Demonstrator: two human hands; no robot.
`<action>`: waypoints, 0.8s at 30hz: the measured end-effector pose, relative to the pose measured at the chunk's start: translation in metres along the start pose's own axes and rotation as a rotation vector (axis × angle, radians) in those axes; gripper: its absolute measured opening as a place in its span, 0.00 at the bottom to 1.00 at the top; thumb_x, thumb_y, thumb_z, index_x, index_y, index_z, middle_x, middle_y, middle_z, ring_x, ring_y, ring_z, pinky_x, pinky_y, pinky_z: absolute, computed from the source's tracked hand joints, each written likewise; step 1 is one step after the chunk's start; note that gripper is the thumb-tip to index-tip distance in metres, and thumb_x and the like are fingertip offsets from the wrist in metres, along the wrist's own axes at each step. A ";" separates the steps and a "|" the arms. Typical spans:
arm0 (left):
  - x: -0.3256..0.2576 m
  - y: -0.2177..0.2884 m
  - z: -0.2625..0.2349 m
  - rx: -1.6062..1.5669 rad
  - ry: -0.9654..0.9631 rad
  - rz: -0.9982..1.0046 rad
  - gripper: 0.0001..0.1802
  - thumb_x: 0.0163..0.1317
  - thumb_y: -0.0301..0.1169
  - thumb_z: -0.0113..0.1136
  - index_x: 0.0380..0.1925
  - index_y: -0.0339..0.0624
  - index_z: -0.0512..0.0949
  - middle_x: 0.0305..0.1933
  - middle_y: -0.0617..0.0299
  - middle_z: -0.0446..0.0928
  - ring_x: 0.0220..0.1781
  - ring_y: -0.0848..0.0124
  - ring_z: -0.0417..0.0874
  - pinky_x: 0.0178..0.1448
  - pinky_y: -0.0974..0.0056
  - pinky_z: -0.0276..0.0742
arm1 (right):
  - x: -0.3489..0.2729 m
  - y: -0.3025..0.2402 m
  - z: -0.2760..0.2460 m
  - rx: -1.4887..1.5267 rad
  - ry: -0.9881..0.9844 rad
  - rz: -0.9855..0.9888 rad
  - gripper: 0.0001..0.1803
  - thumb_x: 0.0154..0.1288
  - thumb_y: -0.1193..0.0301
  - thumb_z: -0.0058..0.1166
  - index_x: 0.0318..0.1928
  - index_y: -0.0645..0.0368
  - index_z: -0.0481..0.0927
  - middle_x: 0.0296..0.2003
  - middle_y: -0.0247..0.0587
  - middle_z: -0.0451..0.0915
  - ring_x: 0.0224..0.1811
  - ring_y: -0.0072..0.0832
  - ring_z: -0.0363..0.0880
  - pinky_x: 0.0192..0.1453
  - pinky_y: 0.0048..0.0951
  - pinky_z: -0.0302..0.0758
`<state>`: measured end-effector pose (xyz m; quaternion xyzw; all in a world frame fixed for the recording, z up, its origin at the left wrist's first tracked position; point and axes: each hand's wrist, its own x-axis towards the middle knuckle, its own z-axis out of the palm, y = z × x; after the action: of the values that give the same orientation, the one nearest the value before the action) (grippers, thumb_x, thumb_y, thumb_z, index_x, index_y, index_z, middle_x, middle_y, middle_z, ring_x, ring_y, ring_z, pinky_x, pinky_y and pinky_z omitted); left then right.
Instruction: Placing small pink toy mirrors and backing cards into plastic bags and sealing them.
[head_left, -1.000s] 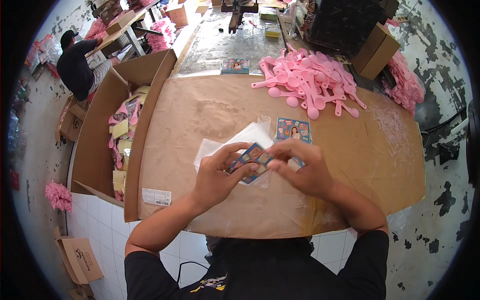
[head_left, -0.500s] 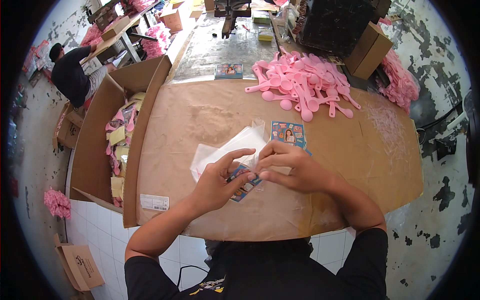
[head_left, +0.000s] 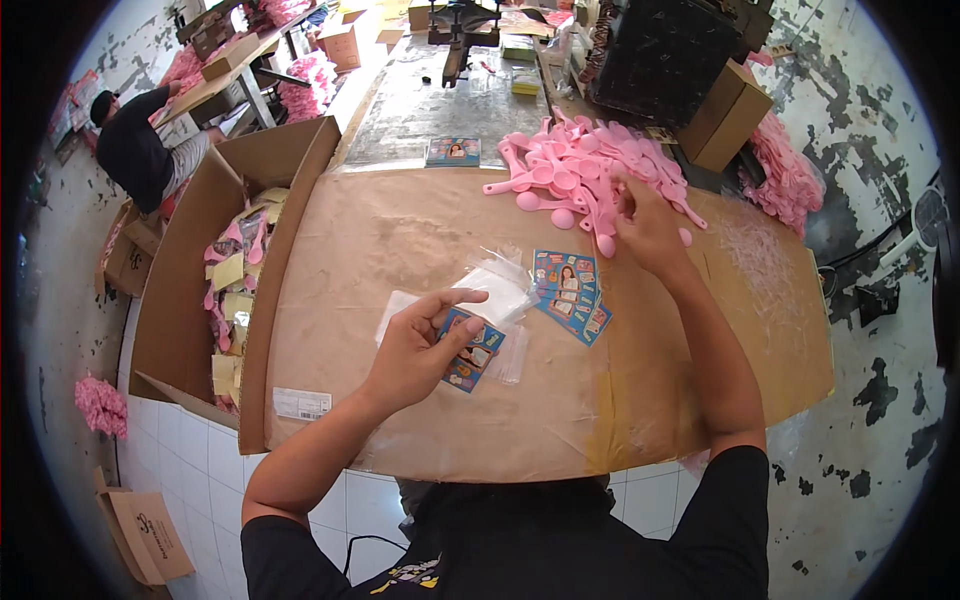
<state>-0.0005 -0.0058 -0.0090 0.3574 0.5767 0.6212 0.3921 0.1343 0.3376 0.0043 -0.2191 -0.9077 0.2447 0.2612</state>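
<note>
My left hand (head_left: 410,350) pinches a blue printed card (head_left: 472,360) between thumb and fingers, low over the table's middle. The card appears to be in a clear plastic bag, partly hidden by my thumb. My right hand (head_left: 646,225) reaches to the right front of a heap of pink plastic measuring spoons (head_left: 565,165). Its fingers are bent at the spoon handles; whether they grip one cannot be made out. Clear plastic bags (head_left: 500,283) lie in a loose stack beyond my left hand. Several more blue cards (head_left: 567,290) are fanned out between the bags and the spoons.
On the left stands an open cardboard box (head_left: 290,250) with packed pink spoons inside. Another card stack (head_left: 453,152) rests at the table's far edge, near a black metal machine (head_left: 462,40). Plastic scraps (head_left: 755,240) lie at right. A person (head_left: 150,140) sits far left.
My right hand has left the card and bag and moved far right to the pink spoons. My left hand keeps hold of the card, now more fully in view.
</note>
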 end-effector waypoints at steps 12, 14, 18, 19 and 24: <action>0.000 -0.004 0.007 -0.042 -0.027 -0.001 0.21 0.75 0.27 0.62 0.65 0.36 0.73 0.42 0.60 0.86 0.41 0.80 0.86 0.42 0.74 0.82 | -0.043 -0.122 0.027 0.971 -0.377 0.052 0.25 0.73 0.78 0.58 0.68 0.62 0.69 0.51 0.39 0.79 0.52 0.21 0.81 0.48 0.24 0.80; 0.001 -0.008 0.006 -0.044 -0.018 -0.005 0.21 0.75 0.26 0.62 0.65 0.36 0.73 0.42 0.60 0.86 0.41 0.80 0.86 0.42 0.74 0.82 | -0.040 -0.128 0.026 1.081 -0.140 -0.086 0.25 0.72 0.79 0.60 0.66 0.59 0.70 0.44 0.34 0.78 0.45 0.19 0.82 0.47 0.23 0.81; 0.000 -0.006 0.003 0.002 -0.046 -0.024 0.23 0.75 0.27 0.62 0.66 0.34 0.72 0.42 0.61 0.86 0.43 0.81 0.85 0.44 0.73 0.82 | -0.046 -0.135 0.019 1.066 -0.230 -0.097 0.31 0.71 0.80 0.60 0.71 0.57 0.65 0.43 0.35 0.77 0.44 0.20 0.82 0.45 0.23 0.80; 0.000 -0.004 0.003 0.017 -0.079 -0.041 0.23 0.76 0.28 0.62 0.66 0.33 0.73 0.42 0.61 0.86 0.45 0.81 0.85 0.47 0.72 0.83 | -0.047 -0.134 0.019 0.936 -0.286 -0.099 0.32 0.71 0.81 0.60 0.72 0.57 0.65 0.43 0.35 0.77 0.44 0.20 0.82 0.44 0.22 0.80; 0.001 -0.010 0.004 0.012 -0.092 -0.074 0.20 0.76 0.29 0.62 0.64 0.33 0.76 0.45 0.60 0.86 0.45 0.80 0.85 0.47 0.72 0.83 | -0.049 -0.129 0.029 0.863 -0.264 -0.124 0.33 0.71 0.80 0.61 0.73 0.57 0.64 0.43 0.36 0.76 0.42 0.20 0.82 0.42 0.22 0.80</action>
<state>0.0031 -0.0035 -0.0186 0.3663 0.5746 0.5856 0.4390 0.1204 0.2009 0.0363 -0.0026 -0.7596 0.6103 0.2248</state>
